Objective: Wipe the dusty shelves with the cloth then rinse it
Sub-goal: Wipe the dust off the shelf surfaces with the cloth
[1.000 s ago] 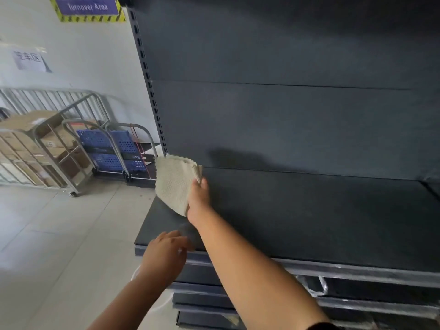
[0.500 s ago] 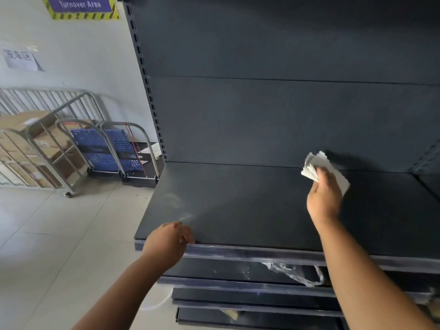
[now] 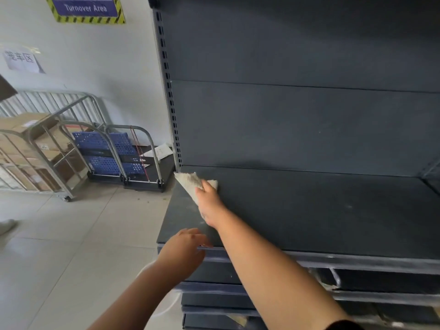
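The right hand [image 3: 209, 198] has swept the cloth [image 3: 190, 183] from the right side of the shelf [image 3: 309, 210] back to its far left corner, with the fingers pressed down flat on it. Most of the shelf stretches away to the right of the cloth, so the next wipe probably goes that way. The left hand [image 3: 183, 248] rests on the front edge, fingers curled, gripping I think.

The shelf [image 3: 309, 210] is a dark grey flat metal board fixed against a matching back panel [image 3: 297, 120], with a slotted upright [image 3: 169, 91] at its left rear corner. A pale cloth [image 3: 190, 183] lies flat on the board at that corner, pressed down under the right hand [image 3: 209, 201]. The left hand [image 3: 184, 252] rests on the front left edge. Faint dust streaks show near the left front. Further dark shelves [image 3: 214, 301] sit stacked beneath.
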